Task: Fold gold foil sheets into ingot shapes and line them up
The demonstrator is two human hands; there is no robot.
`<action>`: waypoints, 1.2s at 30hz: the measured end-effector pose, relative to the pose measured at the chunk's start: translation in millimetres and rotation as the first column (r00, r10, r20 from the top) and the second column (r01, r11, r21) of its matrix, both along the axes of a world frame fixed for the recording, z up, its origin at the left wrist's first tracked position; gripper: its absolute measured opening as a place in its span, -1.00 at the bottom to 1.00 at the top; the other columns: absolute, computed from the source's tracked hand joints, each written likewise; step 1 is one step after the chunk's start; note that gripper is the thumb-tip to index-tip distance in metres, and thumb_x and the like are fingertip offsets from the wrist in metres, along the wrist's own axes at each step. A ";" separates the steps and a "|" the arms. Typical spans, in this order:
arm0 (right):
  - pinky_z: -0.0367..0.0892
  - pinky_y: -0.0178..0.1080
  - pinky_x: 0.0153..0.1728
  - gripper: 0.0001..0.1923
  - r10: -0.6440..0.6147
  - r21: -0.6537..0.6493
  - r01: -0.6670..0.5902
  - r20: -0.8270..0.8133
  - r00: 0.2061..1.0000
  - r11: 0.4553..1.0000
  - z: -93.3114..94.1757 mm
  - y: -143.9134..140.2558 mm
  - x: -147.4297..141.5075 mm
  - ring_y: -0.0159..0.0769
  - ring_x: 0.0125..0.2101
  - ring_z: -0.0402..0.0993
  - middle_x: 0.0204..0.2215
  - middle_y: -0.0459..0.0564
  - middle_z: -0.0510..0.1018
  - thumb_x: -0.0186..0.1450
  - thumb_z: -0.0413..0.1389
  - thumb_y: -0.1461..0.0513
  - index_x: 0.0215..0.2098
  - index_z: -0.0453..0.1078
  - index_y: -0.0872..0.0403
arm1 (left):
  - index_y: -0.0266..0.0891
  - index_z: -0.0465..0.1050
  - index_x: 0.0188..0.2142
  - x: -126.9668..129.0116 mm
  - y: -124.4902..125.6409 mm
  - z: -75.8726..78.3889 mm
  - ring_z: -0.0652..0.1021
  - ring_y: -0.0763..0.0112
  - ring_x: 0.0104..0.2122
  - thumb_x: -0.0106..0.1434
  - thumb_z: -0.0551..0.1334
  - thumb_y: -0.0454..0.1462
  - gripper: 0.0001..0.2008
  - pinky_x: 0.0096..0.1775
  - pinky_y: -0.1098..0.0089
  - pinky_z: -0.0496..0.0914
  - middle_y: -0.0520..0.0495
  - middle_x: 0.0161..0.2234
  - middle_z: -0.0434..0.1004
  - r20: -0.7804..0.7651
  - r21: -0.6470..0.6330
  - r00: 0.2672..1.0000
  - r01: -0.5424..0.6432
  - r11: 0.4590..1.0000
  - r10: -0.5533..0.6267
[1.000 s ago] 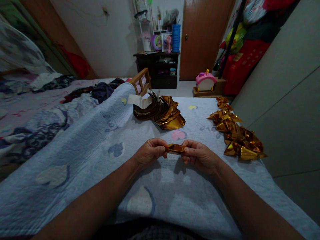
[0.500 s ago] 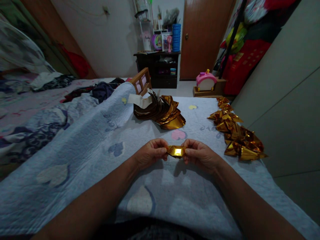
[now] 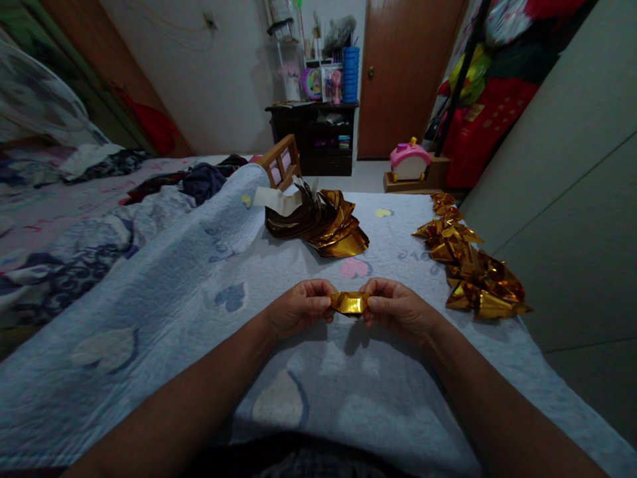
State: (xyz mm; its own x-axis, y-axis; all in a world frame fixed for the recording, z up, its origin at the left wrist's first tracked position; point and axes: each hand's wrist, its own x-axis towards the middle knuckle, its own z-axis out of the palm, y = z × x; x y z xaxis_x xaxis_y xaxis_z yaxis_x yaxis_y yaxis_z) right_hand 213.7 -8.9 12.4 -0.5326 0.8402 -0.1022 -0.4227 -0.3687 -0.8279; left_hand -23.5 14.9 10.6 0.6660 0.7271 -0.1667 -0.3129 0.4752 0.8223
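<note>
A small folded gold foil paper point(image 3: 350, 303), shaped like an ingot, is held level just above the bed cover. My left hand point(image 3: 302, 307) pinches its left end between thumb and fingers. On the other end, my right hand point(image 3: 395, 307) has the same kind of pinch. Beyond my hands lies a fanned stack of gold foil sheets point(image 3: 343, 229), with a pale strip at its left side. To the right, several folded gold foil pieces point(image 3: 470, 265) lie heaped in a row along the bed's edge.
Under everything spreads a light blue quilted cover point(image 3: 199, 372), raised into a ridge on the left. Clothes point(image 3: 204, 182) lie beyond that ridge. A dark cabinet point(image 3: 313, 143) and a pink toy case point(image 3: 411, 161) stand past the far edge. A pale cupboard point(image 3: 572, 219) borders the right.
The foil piece has tilted slightly in my fingers, and its bright reflection has shrunk. Both hands keep their pinch in nearly the same place.
</note>
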 end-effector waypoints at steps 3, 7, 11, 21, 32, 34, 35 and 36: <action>0.43 -0.34 -0.44 -0.72 -0.004 -0.017 0.004 -0.004 1.000 1.000 -1.3 0.7 0.8 -0.44 -0.52 0.49 -0.45 -0.10 0.59 0.11 0.44 0.17 -0.36 0.47 0.11 | -0.30 0.54 -0.41 0.5 0.9 -0.6 0.49 0.51 -0.49 -0.02 0.55 -0.22 -0.72 -0.44 0.51 0.38 0.00 -0.45 0.48 0.009 0.035 1.000 -0.024 0.999 0.024; 0.44 -0.34 -0.44 -0.70 0.005 -0.017 -0.005 -0.017 1.000 1.000 -3.0 1.5 2.7 -0.45 -0.52 0.48 -0.45 -0.11 0.59 0.11 0.44 0.18 -0.35 0.45 0.12 | -0.31 0.53 -0.41 1.4 1.0 -0.3 0.46 0.54 -0.52 -0.02 0.56 -0.20 -0.69 -0.46 0.52 0.37 0.02 -0.47 0.47 0.003 0.041 1.000 -0.031 0.999 0.031; 0.44 -0.34 -0.43 -0.70 0.029 -0.012 -0.029 -0.028 0.999 0.999 -0.7 0.7 3.6 -0.45 -0.51 0.49 -0.46 -0.11 0.59 0.13 0.43 0.17 -0.33 0.44 0.12 | -0.32 0.53 -0.37 2.2 0.2 0.7 0.47 0.55 -0.53 0.01 0.55 -0.18 -0.68 -0.45 0.52 0.37 0.02 -0.48 0.48 0.001 0.032 0.999 -0.036 0.999 0.036; 0.33 -0.34 -0.43 -0.66 0.029 0.027 -0.032 0.124 0.992 0.999 -4.3 0.3 -0.1 -0.44 -0.48 0.43 -0.42 -0.10 0.55 0.10 0.43 0.10 -0.37 0.43 0.10 | -0.34 0.53 -0.35 4.5 -0.6 0.3 0.50 0.53 -0.52 0.02 0.55 -0.16 -0.65 -0.42 0.51 0.39 -0.01 -0.47 0.52 -0.033 0.066 0.998 -0.047 0.997 0.049; 0.20 -0.34 -0.46 -0.62 0.009 0.058 -0.021 0.193 0.981 0.998 -1.3 -4.0 -7.1 -0.44 -0.52 0.37 -0.51 -0.10 0.52 0.13 0.40 0.01 -0.34 0.47 0.12 | -0.32 0.52 -0.34 7.0 -2.4 -3.4 0.51 0.51 -0.52 0.04 0.53 -0.12 -0.64 -0.41 0.51 0.35 -0.01 -0.50 0.55 -0.149 0.151 0.989 0.017 0.988 0.006; 0.18 -0.35 -0.48 -0.62 0.014 0.075 -0.030 0.203 0.979 0.997 -1.8 -3.9 -7.8 -0.45 -0.53 0.36 -0.52 -0.11 0.52 0.13 0.40 0.02 -0.33 0.48 0.13 | -0.33 0.52 -0.34 7.0 -2.2 -3.9 0.50 0.51 -0.52 0.05 0.53 -0.11 -0.64 -0.42 0.51 0.33 -0.02 -0.50 0.55 -0.155 0.163 0.988 0.020 0.986 0.005; 0.17 -0.36 -0.50 -0.62 0.021 0.079 -0.038 0.211 0.977 0.996 -2.2 -3.7 -8.1 -0.45 -0.54 0.35 -0.52 -0.11 0.52 0.14 0.39 0.02 -0.32 0.47 0.13 | -0.33 0.53 -0.34 7.1 -2.1 -4.1 0.50 0.51 -0.52 0.05 0.53 -0.11 -0.64 -0.42 0.52 0.32 -0.02 -0.50 0.55 -0.158 0.166 0.987 0.026 0.986 0.001; 0.16 -0.36 -0.51 -0.63 0.030 0.079 -0.048 0.221 0.975 0.996 -2.7 -3.5 -8.4 -0.45 -0.55 0.35 -0.52 -0.11 0.52 0.14 0.39 0.02 -0.32 0.47 0.13 | -0.33 0.53 -0.34 7.3 -2.1 -4.4 0.50 0.51 -0.52 0.05 0.52 -0.11 -0.64 -0.42 0.51 0.32 -0.02 -0.50 0.55 -0.160 0.166 0.987 0.034 0.985 -0.007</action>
